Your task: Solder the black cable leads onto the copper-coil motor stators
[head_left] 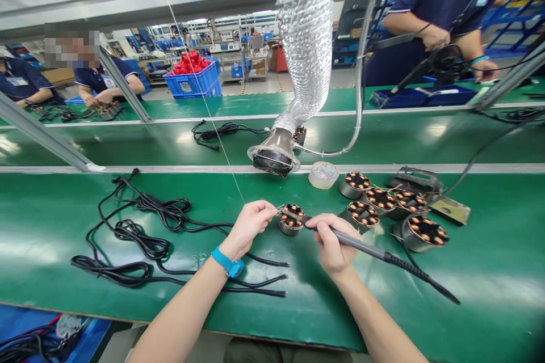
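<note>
My right hand (pixel 334 241) grips a grey soldering iron (pixel 361 245), its tip resting at the top of a small motor stator (pixel 292 226) with copper windings. On the other side of the stator, my left hand (pixel 253 224) is closed in a pinch at its rim. A thin wire, which looks like solder (pixel 213 108), hangs from above and runs down to that hand; the fingertips hide its end. The stator stands upright on the green bench. Several more stators (pixel 361 214) stand to the right of my right hand.
Black cables (pixel 136 238) lie coiled at left, stripped ends near my left forearm. A fume extractor duct (pixel 272 153) hangs above the stator. Behind are a tape roll (pixel 323 174), a soldering iron stand (pixel 417 181) and a blue crate (pixel 193 82). Co-workers sit across the bench.
</note>
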The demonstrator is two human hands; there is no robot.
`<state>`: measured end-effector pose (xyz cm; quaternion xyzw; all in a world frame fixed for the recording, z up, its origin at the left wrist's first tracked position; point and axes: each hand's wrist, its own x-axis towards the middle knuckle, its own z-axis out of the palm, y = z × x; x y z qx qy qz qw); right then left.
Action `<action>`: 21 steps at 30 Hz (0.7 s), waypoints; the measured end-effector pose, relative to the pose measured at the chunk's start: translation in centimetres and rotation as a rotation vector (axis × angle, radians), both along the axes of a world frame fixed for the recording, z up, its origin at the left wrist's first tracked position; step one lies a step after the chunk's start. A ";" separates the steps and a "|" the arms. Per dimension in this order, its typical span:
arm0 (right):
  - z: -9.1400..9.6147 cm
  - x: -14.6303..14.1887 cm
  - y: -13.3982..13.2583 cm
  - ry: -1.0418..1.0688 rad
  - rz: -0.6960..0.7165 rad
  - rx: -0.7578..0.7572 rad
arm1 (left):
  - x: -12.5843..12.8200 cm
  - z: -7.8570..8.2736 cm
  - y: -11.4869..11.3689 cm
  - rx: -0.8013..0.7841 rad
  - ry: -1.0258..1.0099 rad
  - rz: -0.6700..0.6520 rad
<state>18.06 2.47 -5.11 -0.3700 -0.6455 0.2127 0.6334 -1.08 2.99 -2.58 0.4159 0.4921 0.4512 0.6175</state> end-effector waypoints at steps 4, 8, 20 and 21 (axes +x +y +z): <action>0.2 0.0 -0.1 0.018 0.006 0.009 | 0.0 -0.1 0.1 0.000 0.001 0.006; 0.2 -0.1 -0.1 0.036 0.022 0.010 | 0.0 -0.2 0.1 0.007 -0.009 0.006; 1.0 -1.0 0.5 0.363 0.073 -0.226 | 0.0 -0.2 0.1 0.029 -0.028 0.010; 1.1 -1.0 0.6 0.384 0.061 -0.226 | 0.0 -0.2 0.1 0.031 -0.024 0.010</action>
